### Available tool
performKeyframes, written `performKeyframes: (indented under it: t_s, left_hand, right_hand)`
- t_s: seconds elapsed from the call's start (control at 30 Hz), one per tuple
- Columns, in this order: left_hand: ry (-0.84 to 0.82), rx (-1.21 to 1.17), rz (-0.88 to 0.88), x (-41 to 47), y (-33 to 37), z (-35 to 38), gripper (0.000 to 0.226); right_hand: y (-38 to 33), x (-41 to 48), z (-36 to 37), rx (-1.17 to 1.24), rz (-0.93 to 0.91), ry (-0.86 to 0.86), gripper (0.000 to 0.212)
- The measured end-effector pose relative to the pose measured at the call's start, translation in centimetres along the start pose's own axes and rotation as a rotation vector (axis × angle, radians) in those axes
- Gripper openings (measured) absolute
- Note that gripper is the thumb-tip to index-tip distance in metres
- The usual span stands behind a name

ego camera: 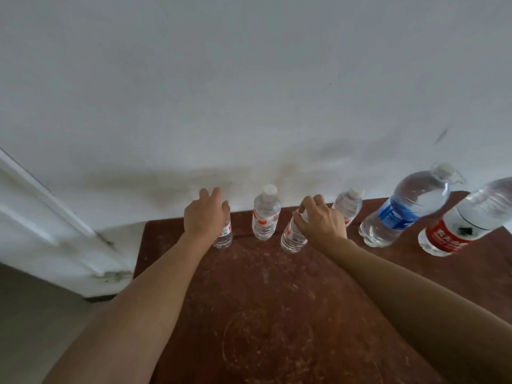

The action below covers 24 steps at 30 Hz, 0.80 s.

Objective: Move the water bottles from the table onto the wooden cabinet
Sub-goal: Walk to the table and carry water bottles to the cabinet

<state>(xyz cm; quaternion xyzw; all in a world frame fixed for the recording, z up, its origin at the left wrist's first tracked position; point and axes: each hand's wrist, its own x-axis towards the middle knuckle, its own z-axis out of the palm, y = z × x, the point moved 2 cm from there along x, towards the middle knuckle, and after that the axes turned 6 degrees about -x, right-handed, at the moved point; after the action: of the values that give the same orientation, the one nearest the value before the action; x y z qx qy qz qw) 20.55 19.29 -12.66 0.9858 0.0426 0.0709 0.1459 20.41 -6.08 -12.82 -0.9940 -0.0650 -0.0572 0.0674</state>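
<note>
Several clear water bottles stand in a row on a dark red-brown wooden cabinet top (266,300) near the wall. My left hand (206,214) covers the top of the leftmost small bottle (224,236), fingers curled round its neck. My right hand (321,217) grips the top of a small bottle (292,238) that tilts slightly. Between the two stands a small white-capped bottle (266,214), untouched. Another small bottle (347,206) is behind my right hand. To the right are a large blue-labelled bottle (401,212) and a large red-labelled bottle (460,225).
A white wall (249,92) rises right behind the bottles. A white door frame (50,212) runs down at the left, past the cabinet's left edge. Grey floor (33,314) shows at the lower left. The wood surface in front of the bottles is scuffed.
</note>
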Motion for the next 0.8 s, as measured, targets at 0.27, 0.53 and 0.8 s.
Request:
performKeyframes:
  t_s: [0.27,0.53,0.8]
  left_hand:
    - [0.048,0.054,-0.026,-3.7,-0.6,-0.5,0.036]
    - [0.030,0.121,-0.211,-13.7,-0.9,-3.5,0.036]
    - [0.049,0.068,-0.491,-29.1,-4.7,-7.7,0.034]
  right_hand:
    - [1.6,-1.9,-0.1,0.110,-0.018,0.054,0.025]
    - [0.8,-3.6,-2.0,0.016,-0.257,-0.123,0.026]
    - [-7.9,-10.3,-3.0,0.029,-0.640,-0.179,0.030]
